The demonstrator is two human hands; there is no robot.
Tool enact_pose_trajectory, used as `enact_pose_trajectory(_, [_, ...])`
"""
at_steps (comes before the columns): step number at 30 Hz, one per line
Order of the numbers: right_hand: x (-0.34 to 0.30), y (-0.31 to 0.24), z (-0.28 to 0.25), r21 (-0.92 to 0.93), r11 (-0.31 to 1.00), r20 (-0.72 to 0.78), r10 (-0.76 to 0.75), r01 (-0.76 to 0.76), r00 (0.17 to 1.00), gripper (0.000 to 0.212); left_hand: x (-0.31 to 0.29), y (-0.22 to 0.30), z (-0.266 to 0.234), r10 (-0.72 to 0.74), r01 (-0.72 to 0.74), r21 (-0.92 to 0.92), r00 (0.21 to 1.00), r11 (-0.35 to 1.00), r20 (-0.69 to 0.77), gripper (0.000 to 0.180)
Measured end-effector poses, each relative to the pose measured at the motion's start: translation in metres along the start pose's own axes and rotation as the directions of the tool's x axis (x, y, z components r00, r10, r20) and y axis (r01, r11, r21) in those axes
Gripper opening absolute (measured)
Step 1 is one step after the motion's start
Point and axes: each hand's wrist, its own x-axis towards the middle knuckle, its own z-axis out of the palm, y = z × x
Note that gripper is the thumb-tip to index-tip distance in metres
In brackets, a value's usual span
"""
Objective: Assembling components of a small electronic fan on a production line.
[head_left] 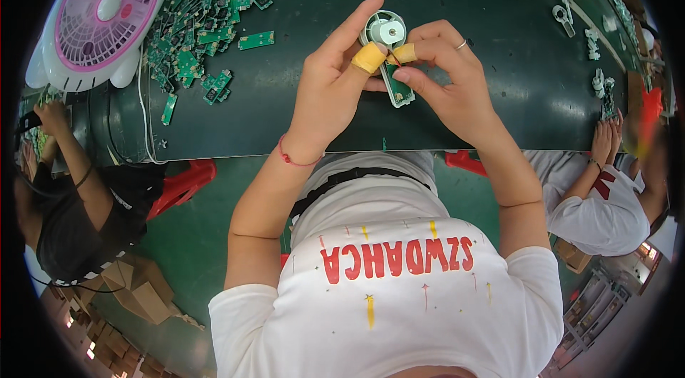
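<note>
My left hand holds a small white handheld-fan housing upright over the table, its thumb wrapped in yellow tape. The housing has a round head with a motor part in it and a short handle pointing toward me. In the handle lies a green circuit board. Thumb and taped index finger of my right hand are closed at the handle's upper end, on what looks like a thin wire. My fingers partly hide the joint between head and handle.
A heap of green circuit boards covers the table's far left, with a single board beside it. A pink and white fan stands at left. White plastic parts lie at right. Co-workers sit on both sides.
</note>
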Motion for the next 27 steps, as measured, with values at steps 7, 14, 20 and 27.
enact_pose_trajectory(7, [0.001,0.000,0.010,-0.043,0.954,-0.153,0.288,-0.298,0.945,0.041,-0.001,0.004,0.004,0.093,-0.079,0.173,0.993,0.982,-0.072,0.043])
enact_pose_trajectory(14, [0.011,0.004,0.007,0.405,0.778,0.284,0.392,-0.480,0.875,0.016,0.020,-0.017,0.022,0.269,-0.254,0.110,0.950,0.961,-0.157,0.056])
enact_pose_trajectory(20, [0.068,0.052,-0.023,0.489,0.662,0.139,0.584,-0.568,0.800,0.028,0.079,-0.040,0.007,0.317,-0.208,0.429,0.927,0.879,-0.201,0.063])
enact_pose_trajectory(27, [0.166,0.272,-0.171,-0.303,0.793,-0.401,0.397,-0.528,0.826,0.038,0.077,-0.060,0.015,0.310,-0.337,0.750,0.933,0.570,0.184,0.043])
